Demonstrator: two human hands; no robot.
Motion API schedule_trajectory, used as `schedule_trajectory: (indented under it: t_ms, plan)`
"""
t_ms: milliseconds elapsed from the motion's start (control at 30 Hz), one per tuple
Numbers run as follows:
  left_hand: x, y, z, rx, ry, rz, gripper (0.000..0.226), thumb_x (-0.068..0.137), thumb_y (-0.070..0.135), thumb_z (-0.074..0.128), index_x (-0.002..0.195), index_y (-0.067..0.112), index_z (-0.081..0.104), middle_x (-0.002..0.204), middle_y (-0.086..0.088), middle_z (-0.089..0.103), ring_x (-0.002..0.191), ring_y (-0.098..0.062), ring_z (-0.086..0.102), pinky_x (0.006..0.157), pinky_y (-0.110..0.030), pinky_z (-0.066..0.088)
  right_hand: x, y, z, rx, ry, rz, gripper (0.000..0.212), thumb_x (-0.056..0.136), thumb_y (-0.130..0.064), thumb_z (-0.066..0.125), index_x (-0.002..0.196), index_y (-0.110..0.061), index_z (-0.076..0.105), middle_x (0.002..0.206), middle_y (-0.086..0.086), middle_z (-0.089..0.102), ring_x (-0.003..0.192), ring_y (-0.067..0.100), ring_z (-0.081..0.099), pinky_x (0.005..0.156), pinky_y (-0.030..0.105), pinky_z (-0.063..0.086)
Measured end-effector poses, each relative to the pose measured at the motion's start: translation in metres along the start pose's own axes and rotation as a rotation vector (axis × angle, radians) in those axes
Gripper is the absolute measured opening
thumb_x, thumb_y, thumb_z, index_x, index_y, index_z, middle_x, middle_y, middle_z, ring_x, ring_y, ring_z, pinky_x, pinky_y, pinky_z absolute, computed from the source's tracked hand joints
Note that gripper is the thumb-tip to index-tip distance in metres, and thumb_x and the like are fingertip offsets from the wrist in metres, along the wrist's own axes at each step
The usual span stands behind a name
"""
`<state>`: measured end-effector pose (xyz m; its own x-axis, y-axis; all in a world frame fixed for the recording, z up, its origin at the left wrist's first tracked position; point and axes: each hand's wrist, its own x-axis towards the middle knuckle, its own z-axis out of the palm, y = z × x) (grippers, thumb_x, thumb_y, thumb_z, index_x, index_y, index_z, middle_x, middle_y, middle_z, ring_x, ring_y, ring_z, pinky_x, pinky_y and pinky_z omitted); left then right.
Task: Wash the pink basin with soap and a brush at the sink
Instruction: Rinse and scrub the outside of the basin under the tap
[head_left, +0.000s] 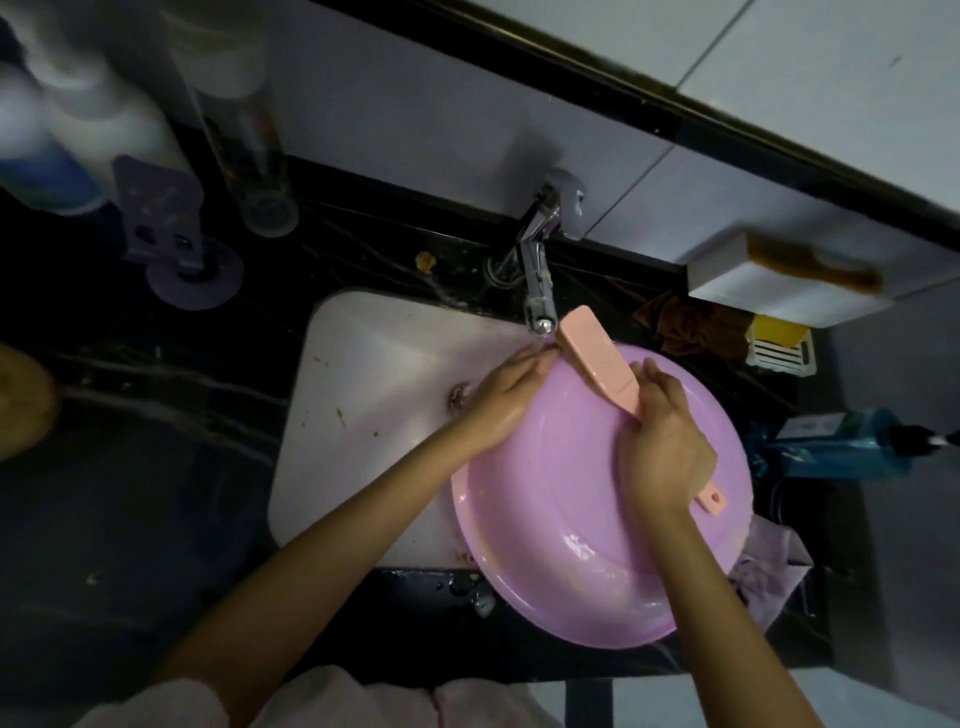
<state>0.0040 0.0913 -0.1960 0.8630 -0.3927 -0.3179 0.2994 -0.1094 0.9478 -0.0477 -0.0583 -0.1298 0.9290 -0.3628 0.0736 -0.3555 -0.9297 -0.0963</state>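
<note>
The pink basin (550, 519) lies tilted over the right side of the white sink (374, 364), its hollow facing me. My left hand (506, 397) grips the basin's upper left rim, fingertips near the tap's spout. My right hand (667, 447) holds a pale pink brush (597, 356) by its handle; the handle's end sticks out below my palm. The brush head points up and left, over the basin's top rim, just right of the chrome tap (535, 270). I cannot make out any water flow.
A dark counter surrounds the sink. Bottles (78, 135) and a purple holder (176, 244) stand at the back left. On the right lie a brown cloth (691, 327), a yellow soap in a white dish (779, 343), a blue bottle (841, 447) and a wall shelf (769, 291).
</note>
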Motion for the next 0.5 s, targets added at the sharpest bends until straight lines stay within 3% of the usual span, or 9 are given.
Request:
schedule_trajectory:
  t_ms: [33,133,200,267,367,434,500]
  plan:
    - [0.007,0.002,0.005,-0.020,-0.026,-0.035,0.038,0.102,0.020,0.036,0.138,0.012,0.046,0.136,0.011,0.041,0.129,0.000,0.030,0.095,0.003,0.016,0.000,-0.002,0.000,-0.010,-0.001,-0.008,0.054,0.083,-0.001,0.048,0.133,-0.022,0.053,0.144,-0.010,0.044,0.106,0.027,0.061,0.063,0.028,0.037]
    - [0.024,0.000,0.001,-0.138,-0.041,-0.143,0.037,0.101,0.019,0.036,0.132,0.007,0.051,0.138,-0.007,0.050,0.128,-0.017,0.043,0.104,-0.020,0.030,0.001,-0.006,0.000,-0.042,-0.006,-0.007,0.052,0.085,-0.004,0.048,0.133,-0.023,0.053,0.144,-0.010,0.043,0.102,0.029,0.062,0.065,0.031,0.044]
    - [0.018,-0.008,-0.002,-0.164,0.000,-0.220,0.041,0.101,0.025,0.034,0.138,0.012,0.046,0.140,-0.002,0.047,0.132,-0.015,0.040,0.113,-0.030,0.025,0.000,-0.007,0.001,-0.067,-0.016,-0.012,0.051,0.086,-0.005,0.047,0.134,-0.023,0.052,0.145,-0.010,0.042,0.099,0.030,0.063,0.065,0.032,0.044]
    - [0.005,-0.015,0.002,-0.160,0.074,-0.240,0.042,0.102,0.027,0.032,0.142,0.015,0.039,0.138,0.006,0.043,0.132,-0.008,0.034,0.109,-0.017,0.020,0.001,-0.007,0.001,-0.104,-0.022,-0.022,0.049,0.088,-0.006,0.045,0.134,-0.021,0.051,0.146,-0.009,0.042,0.091,0.033,0.064,0.061,0.030,0.038]
    - [-0.001,-0.013,0.012,-0.074,0.060,-0.120,0.042,0.101,0.019,0.036,0.143,0.014,0.036,0.147,0.002,0.037,0.136,-0.010,0.029,0.092,-0.004,0.016,0.003,-0.012,0.002,-0.139,-0.032,-0.029,0.045,0.091,-0.007,0.044,0.134,-0.017,0.051,0.144,-0.005,0.043,0.083,0.034,0.064,0.058,0.027,0.030]
    - [0.009,0.001,0.006,-0.079,0.016,-0.096,0.039,0.098,0.021,0.043,0.133,0.005,0.048,0.135,-0.005,0.050,0.127,-0.016,0.042,0.094,-0.012,0.026,0.004,-0.013,0.002,-0.153,-0.040,-0.037,0.045,0.091,-0.008,0.044,0.135,-0.017,0.050,0.144,-0.004,0.043,0.084,0.034,0.063,0.059,0.027,0.030]
    - [0.023,-0.006,-0.001,-0.167,-0.012,-0.173,0.040,0.097,0.024,0.041,0.129,0.003,0.053,0.131,-0.009,0.055,0.125,-0.021,0.047,0.107,-0.029,0.032,0.003,-0.012,0.002,-0.150,-0.041,-0.020,0.047,0.090,-0.007,0.044,0.136,-0.018,0.049,0.144,-0.005,0.043,0.085,0.034,0.063,0.060,0.028,0.031]
